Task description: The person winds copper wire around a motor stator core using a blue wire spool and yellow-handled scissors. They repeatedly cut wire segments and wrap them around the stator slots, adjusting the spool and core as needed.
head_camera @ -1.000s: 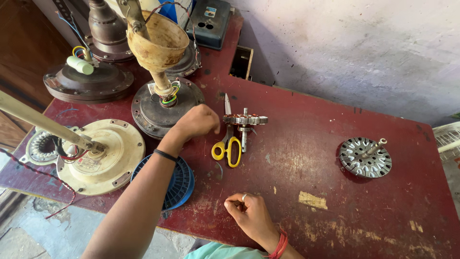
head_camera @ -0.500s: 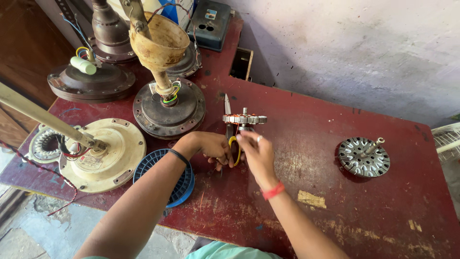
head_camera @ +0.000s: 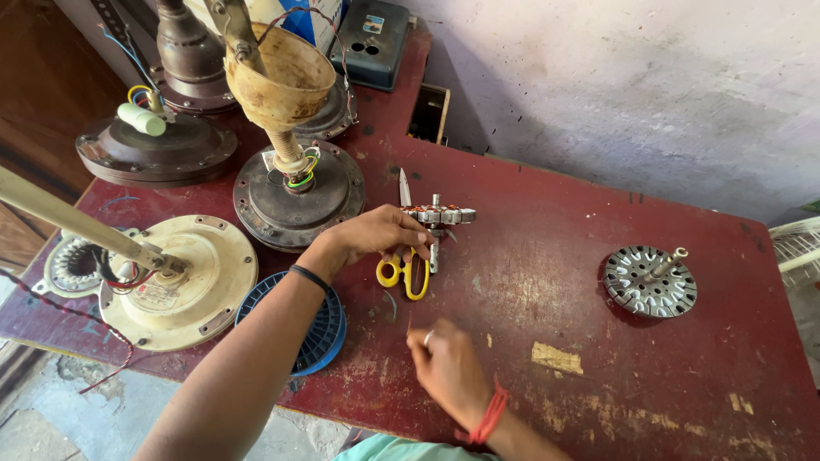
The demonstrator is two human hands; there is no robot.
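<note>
A small stator (head_camera: 444,216) with copper windings and a centre shaft lies on the red table (head_camera: 547,256). My left hand (head_camera: 376,236) rests at its left end, fingers curled against it, wrist wearing a dark band. Yellow-handled scissors (head_camera: 410,271) lie just under that hand, blades pointing away from me. My right hand (head_camera: 448,367), with a ring and a red thread at the wrist, hovers nearer the front edge. Its fingertips pinch a thin strand of wire (head_camera: 408,323) that stands up from them.
Three ceiling fan motors crowd the left: a cream one (head_camera: 175,282), a dark one (head_camera: 299,201) with a cup-shaped canopy (head_camera: 282,72), a brown one (head_camera: 158,149). A blue spool (head_camera: 316,329) lies under my left forearm. A slotted rotor disc (head_camera: 649,282) sits right; a dark box (head_camera: 371,34) behind.
My right hand has drawn back from the stator toward the table's front edge, pinched on a thin strand. My left hand has stayed at the stator's left end.
</note>
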